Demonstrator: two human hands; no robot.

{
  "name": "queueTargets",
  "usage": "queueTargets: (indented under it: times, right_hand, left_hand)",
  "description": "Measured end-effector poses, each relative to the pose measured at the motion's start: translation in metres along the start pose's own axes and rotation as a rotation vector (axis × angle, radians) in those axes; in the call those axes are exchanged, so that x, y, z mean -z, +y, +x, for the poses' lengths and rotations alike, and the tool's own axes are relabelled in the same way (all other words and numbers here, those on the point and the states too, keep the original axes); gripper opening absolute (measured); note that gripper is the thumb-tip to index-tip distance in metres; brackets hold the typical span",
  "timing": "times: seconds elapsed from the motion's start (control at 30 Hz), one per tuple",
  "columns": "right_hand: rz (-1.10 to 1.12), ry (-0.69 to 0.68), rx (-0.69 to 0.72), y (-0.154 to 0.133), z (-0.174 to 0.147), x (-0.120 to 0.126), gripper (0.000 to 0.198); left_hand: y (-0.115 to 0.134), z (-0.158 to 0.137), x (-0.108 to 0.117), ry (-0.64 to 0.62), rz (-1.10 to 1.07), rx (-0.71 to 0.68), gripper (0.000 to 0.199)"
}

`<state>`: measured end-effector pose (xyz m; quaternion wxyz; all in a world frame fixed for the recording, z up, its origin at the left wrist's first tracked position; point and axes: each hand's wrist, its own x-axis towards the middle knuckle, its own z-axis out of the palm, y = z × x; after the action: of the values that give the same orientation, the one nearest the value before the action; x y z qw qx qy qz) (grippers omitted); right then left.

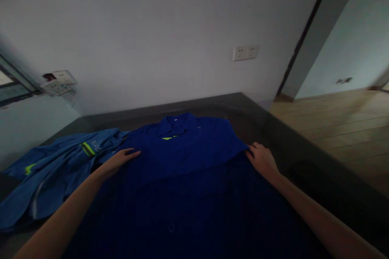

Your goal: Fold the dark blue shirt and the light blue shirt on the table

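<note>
A dark blue collared shirt lies spread on a dark tabletop, its collar toward the wall and a yellow-green patch below the collar. My right hand pinches the outer corner of the shirt at its right side. On the left side of the shirt, my left hand rests with thumb and forefinger stretched apart over the cloth; its other fingers are partly hidden. The lower part of the shirt is very dark, with a faint round button near the front.
A lighter blue garment with yellow-green trim lies crumpled to the left. The dark table meets a white wall with sockets. More sockets are at the left, near a window. Wooden flooring lies beyond the right edge.
</note>
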<state>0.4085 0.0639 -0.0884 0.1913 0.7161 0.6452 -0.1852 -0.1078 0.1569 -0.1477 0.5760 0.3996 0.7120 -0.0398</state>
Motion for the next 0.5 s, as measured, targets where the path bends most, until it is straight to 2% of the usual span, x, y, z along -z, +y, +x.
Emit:
queueTargets:
  times: [0.07,0.1,0.17,0.27,0.33,0.4,0.5]
  right_hand:
    - [0.000,-0.008,-0.009,0.001,0.000,-0.001,0.036]
    - [-0.003,-0.011,-0.013,0.001,0.000,-0.001,0.036]
    - [-0.009,-0.011,-0.016,0.000,0.000,0.000,0.037]
    - [-0.026,-0.011,-0.023,-0.003,-0.001,0.004,0.037]
    - [-0.032,-0.017,-0.033,-0.005,-0.001,0.007,0.036]
    - [-0.031,-0.021,-0.038,-0.005,-0.001,0.009,0.035]
    - [-0.041,-0.011,-0.044,-0.005,-0.001,0.007,0.036]
  left_hand:
    - [-0.005,-0.016,-0.004,0.029,-0.200,0.039,0.053]
    - [-0.009,-0.025,-0.007,0.069,-0.221,0.049,0.053]
    - [-0.018,-0.043,-0.014,0.127,-0.128,0.067,0.052]
    - [-0.023,-0.062,-0.025,0.092,-0.024,0.043,0.048]
    - [-0.021,-0.068,-0.033,0.066,-0.078,-0.038,0.047]
    - [-0.016,-0.070,-0.037,0.094,-0.187,-0.101,0.049]
    - [-0.013,-0.064,-0.031,0.178,-0.299,-0.069,0.046]
